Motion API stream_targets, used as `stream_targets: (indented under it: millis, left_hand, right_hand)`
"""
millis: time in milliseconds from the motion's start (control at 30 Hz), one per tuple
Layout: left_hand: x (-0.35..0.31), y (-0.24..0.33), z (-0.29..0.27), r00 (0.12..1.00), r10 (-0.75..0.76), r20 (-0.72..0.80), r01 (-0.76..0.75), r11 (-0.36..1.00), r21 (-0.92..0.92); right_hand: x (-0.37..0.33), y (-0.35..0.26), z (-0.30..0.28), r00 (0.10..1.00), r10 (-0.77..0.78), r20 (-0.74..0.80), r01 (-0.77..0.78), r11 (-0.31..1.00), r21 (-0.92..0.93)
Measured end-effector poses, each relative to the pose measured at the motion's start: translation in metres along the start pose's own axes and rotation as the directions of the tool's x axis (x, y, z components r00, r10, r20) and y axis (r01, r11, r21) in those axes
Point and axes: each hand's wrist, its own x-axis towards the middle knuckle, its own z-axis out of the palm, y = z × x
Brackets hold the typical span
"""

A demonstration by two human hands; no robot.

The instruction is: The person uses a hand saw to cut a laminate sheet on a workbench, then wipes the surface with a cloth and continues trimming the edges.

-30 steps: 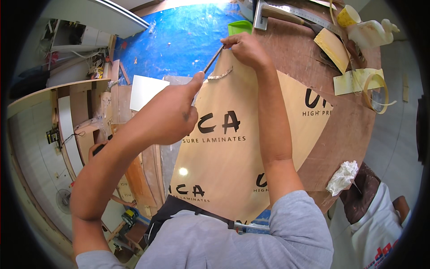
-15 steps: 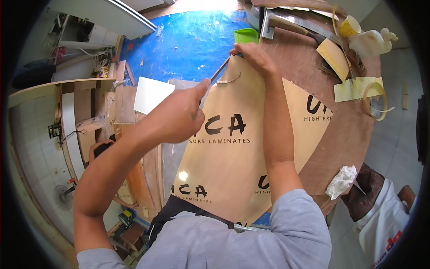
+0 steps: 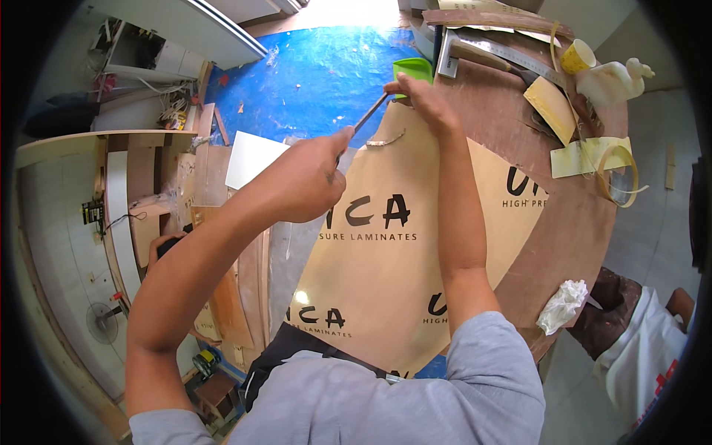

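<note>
A slim dark metal file [image 3: 371,113] slants across the far left edge of a tan laminate sheet [image 3: 371,274] with black lettering. My left hand [image 3: 308,178] is closed round its near end, hiding the handle. At the far end, the fingers of my right hand [image 3: 421,100] pinch the tip, over the sheet's narrow far corner. Just below the file, a thin curled offcut strip [image 3: 386,141] lies on the sheet. A green dustpan-like scoop [image 3: 414,70] shows right behind my right hand.
Brown plywood [image 3: 512,111] lies under the sheet, carrying a metal square [image 3: 447,55], a yellow cup [image 3: 578,55], a white jug [image 3: 615,80] and crumpled white paper [image 3: 561,305]. Blue sheeting [image 3: 319,74] covers the floor beyond. Another person [image 3: 638,341] is at the lower right; another's hand [image 3: 157,246] shows left.
My left hand has slid slightly farther along the sheet's edge with the file. My right hand keeps its pinch near the far corner. The whole view has shifted a little.
</note>
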Motion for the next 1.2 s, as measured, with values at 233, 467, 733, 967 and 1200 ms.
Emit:
stream_targets:
  millis: [233,467,733,967,1200]
  left_hand:
    - [-0.007,0.01,0.001,0.999,-0.022,0.023,0.022,1.0,0.002]
    - [-0.004,0.009,0.004,0.999,0.032,0.033,-0.034,0.999,0.04]
    - [0.013,0.014,0.008,0.967,-0.096,0.234,0.083,0.994,0.068]
    - [0.007,-0.004,-0.001,0.999,0.035,0.031,-0.033,0.998,-0.059]
    - [-0.005,0.006,0.014,0.988,-0.026,0.155,0.028,1.0,-0.007]
  right_hand:
    - [-0.007,-0.006,-0.011,0.999,-0.046,0.013,0.044,0.991,0.127]
    - [-0.004,0.001,-0.014,1.0,-0.011,-0.003,0.011,0.994,0.104]
    - [0.017,0.033,-0.005,0.997,-0.082,0.01,0.074,0.842,-0.535]
    - [0.006,0.01,0.003,0.998,-0.034,-0.057,0.034,0.999,0.0]
    - [0.003,0.004,-0.003,0.998,-0.03,0.046,0.048,0.89,-0.453]
